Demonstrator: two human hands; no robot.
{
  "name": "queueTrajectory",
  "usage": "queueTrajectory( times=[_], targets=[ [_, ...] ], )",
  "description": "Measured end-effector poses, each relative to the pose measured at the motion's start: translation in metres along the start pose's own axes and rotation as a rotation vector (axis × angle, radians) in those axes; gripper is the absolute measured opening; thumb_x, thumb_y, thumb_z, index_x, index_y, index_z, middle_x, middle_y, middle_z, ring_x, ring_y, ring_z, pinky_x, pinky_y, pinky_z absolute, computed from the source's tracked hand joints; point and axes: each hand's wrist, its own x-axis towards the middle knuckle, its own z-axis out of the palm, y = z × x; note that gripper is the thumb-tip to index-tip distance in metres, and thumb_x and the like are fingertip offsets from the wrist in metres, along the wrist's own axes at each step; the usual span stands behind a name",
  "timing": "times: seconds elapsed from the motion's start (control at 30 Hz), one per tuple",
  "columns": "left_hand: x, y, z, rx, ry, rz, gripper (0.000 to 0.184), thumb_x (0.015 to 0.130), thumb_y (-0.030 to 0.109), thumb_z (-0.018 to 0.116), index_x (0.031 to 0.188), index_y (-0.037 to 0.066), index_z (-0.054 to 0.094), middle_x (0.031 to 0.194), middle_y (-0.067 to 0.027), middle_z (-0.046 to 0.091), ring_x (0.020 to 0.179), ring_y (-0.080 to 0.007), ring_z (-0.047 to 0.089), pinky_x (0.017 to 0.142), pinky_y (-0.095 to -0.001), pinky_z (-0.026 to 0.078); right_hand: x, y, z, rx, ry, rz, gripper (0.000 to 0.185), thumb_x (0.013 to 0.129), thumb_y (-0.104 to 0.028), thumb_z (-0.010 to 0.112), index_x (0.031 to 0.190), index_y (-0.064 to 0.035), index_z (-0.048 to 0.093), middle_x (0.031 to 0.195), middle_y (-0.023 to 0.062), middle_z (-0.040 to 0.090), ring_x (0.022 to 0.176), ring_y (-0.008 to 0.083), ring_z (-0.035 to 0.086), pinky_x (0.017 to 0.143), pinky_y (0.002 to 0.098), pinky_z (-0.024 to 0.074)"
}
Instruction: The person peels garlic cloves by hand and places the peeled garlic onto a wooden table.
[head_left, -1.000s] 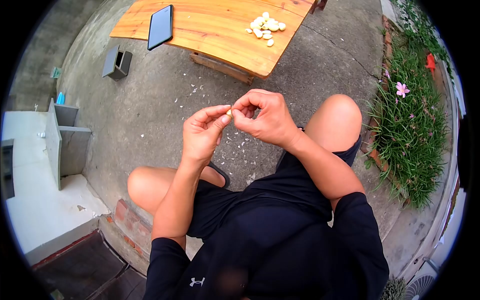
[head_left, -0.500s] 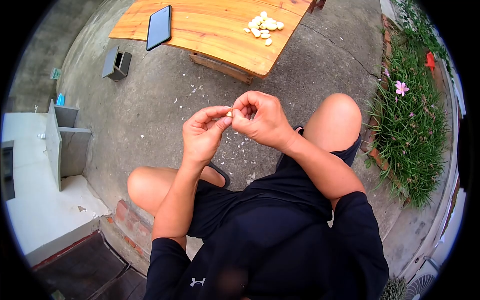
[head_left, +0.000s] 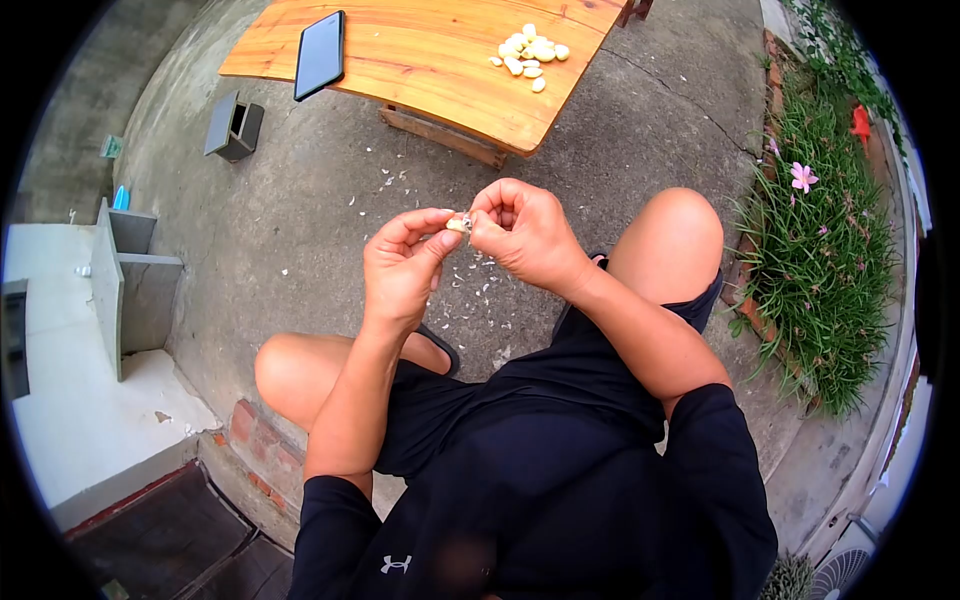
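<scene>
Between the thumb and fingertips of my left hand is a pale garlic clove, partly covered by the fingers. My right hand meets it from the right, thumb and forefinger pinched on a bit of papery garlic skin at the clove's end. Both hands are raised in front of my knees. Beyond them, peeled garlic cloves lie in a loose pile near the right end of the wooden table.
A phone or tablet lies at the table's near edge. Scraps of skin litter the concrete ground. A small grey box stands left of the table. Grass with a pink flower grows along the right.
My right fingertips have drawn slightly away from the left ones. More of the clove and a bit of skin now show between them.
</scene>
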Motion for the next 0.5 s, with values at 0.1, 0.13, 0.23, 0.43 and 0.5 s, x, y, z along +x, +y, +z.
queueTrajectory(
  times=[0.1, 0.13, 0.23, 0.43, 0.5],
  targets=[
    [0.002, 0.000, -0.001, -0.037, -0.001, -0.001, 0.023, 0.091, -0.004, 0.070, 0.114, 0.002, 0.067, 0.105, -0.0117, 0.074, 0.059, -0.0020, 0.055, 0.044, -0.0154, 0.038, 0.001, 0.001, -0.001, 0.010, 0.036, -0.017, 0.017, 0.087, -0.012, 0.076, 0.091, -0.0004, 0.064, 0.076, -0.0014, 0.065, 0.068, 0.0030, 0.059, 0.058, 0.0218, 0.0499],
    [0.002, 0.000, -0.001, -0.049, -0.002, -0.001, 0.023, 0.092, -0.005, 0.069, 0.114, 0.003, 0.067, 0.107, -0.0127, 0.074, 0.059, -0.0020, 0.056, 0.044, -0.0152, 0.039, 0.002, 0.001, -0.001, 0.014, 0.042, -0.021, 0.017, 0.087, -0.012, 0.076, 0.091, -0.0004, 0.064, 0.076, -0.0015, 0.065, 0.068, 0.0028, 0.058, 0.058, 0.0216, 0.0496],
    [0.002, 0.001, -0.001, -0.059, 0.000, 0.009, 0.023, 0.093, -0.004, 0.068, 0.115, 0.003, 0.066, 0.111, -0.0150, 0.074, 0.058, -0.0016, 0.054, 0.044, -0.0150, 0.038, 0.003, 0.003, -0.002, 0.003, 0.063, -0.028, 0.016, 0.087, -0.012, 0.075, 0.090, -0.0005, 0.064, 0.075, -0.0017, 0.064, 0.067, 0.0025, 0.058, 0.058, 0.0213, 0.0487],
    [0.003, 0.004, -0.002, -0.112, -0.004, 0.005, 0.023, 0.094, -0.004, 0.067, 0.116, 0.003, 0.065, 0.111, -0.0151, 0.074, 0.056, -0.0011, 0.051, 0.043, -0.0149, 0.037, 0.006, 0.000, -0.011, -0.171, 0.115, -0.062, 0.011, 0.085, -0.009, 0.073, 0.086, -0.0008, 0.065, 0.073, -0.0010, 0.063, 0.065, 0.0047, 0.058, 0.058, 0.0230, 0.0489],
    [0.003, 0.005, -0.003, -0.108, -0.005, 0.009, 0.023, 0.094, -0.004, 0.067, 0.116, 0.003, 0.065, 0.111, -0.0153, 0.074, 0.057, -0.0011, 0.052, 0.043, -0.0150, 0.037, 0.006, -0.003, -0.017, -0.303, 0.059, -0.044, 0.010, 0.084, -0.007, 0.072, 0.086, 0.0000, 0.066, 0.076, 0.0010, 0.065, 0.067, 0.0058, 0.059, 0.060, 0.0241, 0.0503]
  ],
)
